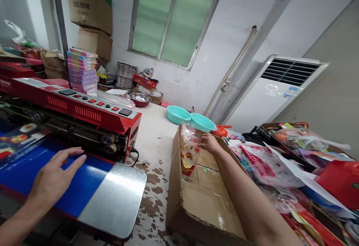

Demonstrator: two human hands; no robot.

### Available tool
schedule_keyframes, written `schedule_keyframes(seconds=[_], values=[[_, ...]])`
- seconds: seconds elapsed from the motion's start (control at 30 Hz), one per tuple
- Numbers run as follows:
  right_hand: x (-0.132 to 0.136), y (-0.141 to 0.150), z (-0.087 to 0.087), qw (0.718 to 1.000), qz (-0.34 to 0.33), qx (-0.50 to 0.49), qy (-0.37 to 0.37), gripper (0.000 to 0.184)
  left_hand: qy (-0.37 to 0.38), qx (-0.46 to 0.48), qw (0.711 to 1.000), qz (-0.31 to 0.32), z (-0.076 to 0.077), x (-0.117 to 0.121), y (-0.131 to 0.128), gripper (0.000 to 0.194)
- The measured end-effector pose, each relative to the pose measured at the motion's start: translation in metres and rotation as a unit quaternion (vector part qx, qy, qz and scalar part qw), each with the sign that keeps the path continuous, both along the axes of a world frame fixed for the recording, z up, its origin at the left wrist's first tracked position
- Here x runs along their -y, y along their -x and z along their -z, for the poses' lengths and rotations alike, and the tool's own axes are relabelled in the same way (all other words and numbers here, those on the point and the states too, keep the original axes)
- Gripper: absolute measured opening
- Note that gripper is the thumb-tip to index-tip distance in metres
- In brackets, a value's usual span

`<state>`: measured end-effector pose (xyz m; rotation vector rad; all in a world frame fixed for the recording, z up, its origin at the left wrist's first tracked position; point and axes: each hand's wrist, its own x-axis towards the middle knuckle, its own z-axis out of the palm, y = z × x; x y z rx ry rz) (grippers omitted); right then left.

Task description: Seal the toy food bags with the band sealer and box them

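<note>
My right hand (209, 143) grips a clear plastic packet (189, 152) with printed toys inside and holds it upright against the inner left wall of an open cardboard box (196, 205). Over the blue conveyor belt (75, 186) of a red sealing machine (92, 113), my left hand (56, 175) hovers with its fingers spread and nothing in it. Another clear packet (19, 135) lies further left on the belt. A steel plate (117, 197) sits at the belt's end, just right of my left hand.
Heaps of packed toys in plastic bags (280, 163) fill the right side. Two teal basins (190, 119) and a metal bowl (140, 98) stand at the back of the stained white table (154, 141). Stacked boxes (82, 70) rise behind the machine; an air conditioner (275, 89) stands at the right wall.
</note>
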<state>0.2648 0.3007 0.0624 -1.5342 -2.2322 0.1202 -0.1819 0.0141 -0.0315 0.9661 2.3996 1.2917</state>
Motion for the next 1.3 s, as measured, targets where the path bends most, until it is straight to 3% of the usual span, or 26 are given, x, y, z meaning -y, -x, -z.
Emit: schedule_keyframes(seconds=[0.07, 0.17, 0.27, 0.37, 0.47, 0.53, 0.6, 0.67, 0.73, 0.87, 1.03, 1.17, 1.3], values=[[0.011, 0.005, -0.012, 0.998, -0.04, -0.042, 0.022, 0.03, -0.009, 0.022, 1.0, 0.017, -0.004, 0.002, -0.01, 0.024], [0.037, 0.013, -0.043, 0.985, -0.068, -0.153, 0.033, 0.036, -0.028, 0.055, 0.996, 0.061, -0.01, 0.004, -0.022, 0.026], [0.074, 0.022, -0.087, 0.956, -0.055, -0.289, -0.008, 0.033, -0.074, 0.072, 0.989, 0.111, -0.018, 0.0, -0.038, 0.027], [0.112, 0.04, -0.126, 0.937, -0.057, -0.337, -0.071, 0.029, -0.131, 0.099, 0.974, 0.156, -0.03, -0.008, -0.055, 0.03], [0.143, 0.069, -0.14, 0.92, -0.089, -0.369, -0.097, 0.025, -0.229, 0.168, 0.936, 0.208, -0.052, -0.02, -0.072, 0.041], [0.157, 0.096, -0.131, 0.915, -0.129, -0.381, -0.042, 0.024, -0.286, 0.224, 0.899, 0.245, -0.071, -0.027, -0.081, 0.057], [0.168, 0.126, -0.109, 0.906, -0.181, -0.379, 0.063, 0.024, -0.302, 0.302, 0.858, 0.286, -0.089, -0.033, -0.087, 0.069], [0.175, 0.154, -0.083, 0.887, -0.219, -0.373, 0.162, 0.025, -0.281, 0.389, 0.818, 0.317, -0.1, -0.037, -0.09, 0.066], [0.178, 0.176, -0.059, 0.868, -0.226, -0.379, 0.227, 0.026, -0.244, 0.45, 0.804, 0.303, -0.101, -0.039, -0.089, 0.053], [0.176, 0.2, -0.027, 0.848, -0.196, -0.401, 0.287, 0.031, -0.217, 0.497, 0.817, 0.197, -0.082, -0.041, -0.081, 0.04], [0.167, 0.218, 0.011, 0.824, -0.166, -0.43, 0.33, 0.035, -0.263, 0.484, 0.825, 0.127, -0.042, -0.057, -0.074, 0.039], [0.168, 0.229, 0.041, 0.812, -0.153, -0.444, 0.347, 0.034, -0.248, 0.464, 0.844, 0.104, -0.014, -0.066, -0.067, 0.045], [0.168, 0.238, 0.056, 0.805, -0.129, -0.458, 0.355, 0.032, -0.163, 0.486, 0.85, 0.119, -0.002, -0.056, -0.054, 0.05]])
